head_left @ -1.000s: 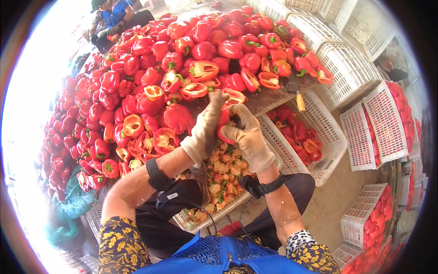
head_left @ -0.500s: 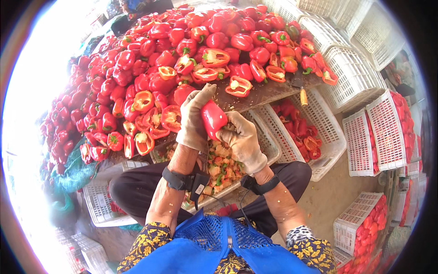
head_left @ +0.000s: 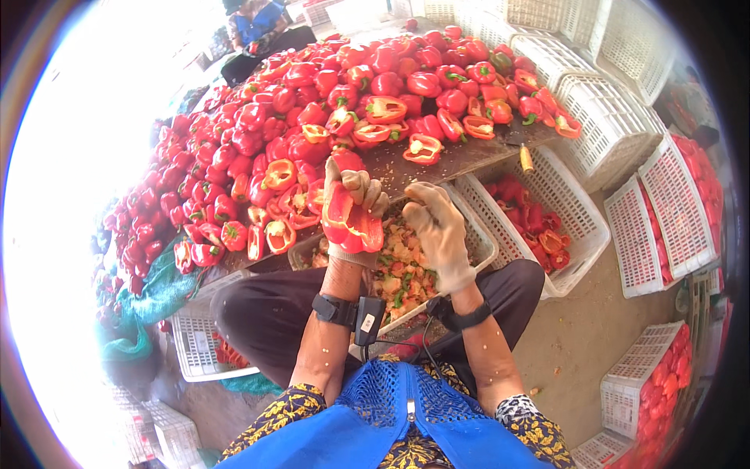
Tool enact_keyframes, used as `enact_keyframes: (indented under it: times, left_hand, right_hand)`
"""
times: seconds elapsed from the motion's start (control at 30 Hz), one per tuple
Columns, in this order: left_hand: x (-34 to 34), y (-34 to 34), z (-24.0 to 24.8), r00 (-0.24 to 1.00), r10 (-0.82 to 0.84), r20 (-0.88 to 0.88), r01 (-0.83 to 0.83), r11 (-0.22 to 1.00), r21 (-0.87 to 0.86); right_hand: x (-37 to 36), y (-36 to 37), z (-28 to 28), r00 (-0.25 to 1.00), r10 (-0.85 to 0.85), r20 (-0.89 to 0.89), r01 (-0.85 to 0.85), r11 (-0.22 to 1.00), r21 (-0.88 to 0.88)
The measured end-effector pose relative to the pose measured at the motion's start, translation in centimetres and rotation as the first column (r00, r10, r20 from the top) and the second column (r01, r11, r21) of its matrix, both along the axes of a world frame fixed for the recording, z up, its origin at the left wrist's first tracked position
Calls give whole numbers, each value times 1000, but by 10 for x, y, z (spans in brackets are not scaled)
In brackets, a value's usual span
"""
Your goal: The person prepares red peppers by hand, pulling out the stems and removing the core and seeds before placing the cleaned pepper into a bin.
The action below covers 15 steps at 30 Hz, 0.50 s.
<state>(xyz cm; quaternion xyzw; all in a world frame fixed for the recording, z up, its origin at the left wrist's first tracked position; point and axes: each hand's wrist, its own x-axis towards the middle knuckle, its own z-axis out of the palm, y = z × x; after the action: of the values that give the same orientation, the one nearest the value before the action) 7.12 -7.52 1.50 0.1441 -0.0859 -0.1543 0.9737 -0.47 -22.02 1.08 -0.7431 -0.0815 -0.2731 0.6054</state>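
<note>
My gloved left hand (head_left: 361,190) is closed round a cut red bell pepper (head_left: 349,223), its hollow inside turned up toward me. My gloved right hand (head_left: 440,234) is raised a little to the right of it, fingers half bent and apart from the thumb, with nothing visible in them. Below both hands, between my knees, a shallow pale bin (head_left: 486,248) holds pepper cores, seeds and green stems. Ahead lies a big heap of red bell peppers (head_left: 258,117) on a brown table (head_left: 398,168), several of them halved.
A yellow-handled tool (head_left: 526,159) rests at the table's right edge. Right of the bin, a white crate (head_left: 582,234) holds red pepper pieces. More white crates (head_left: 601,117) stack at the right. Green netting (head_left: 160,285) hangs at the left. Another person (head_left: 258,23) sits beyond the heap.
My right hand has come away from the pepper and moved right. The pepper in my left hand has turned, so its open inside now shows. The view has shifted slightly.
</note>
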Motion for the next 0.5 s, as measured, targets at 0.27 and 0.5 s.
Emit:
enact_keyframes:
  times: [0.27, 0.5]
  left_hand:
    - [11, -11, -20, 781, 607, 144, -480, 436, 762]
    - [68, -13, -94, 921, 363, -140, -70, 509, 858]
  right_hand:
    - [9, 7, 7, 831, 483, -276, -237, 756, 610]
    - [71, -18, -84, 816, 441, -374, 42, 600, 799]
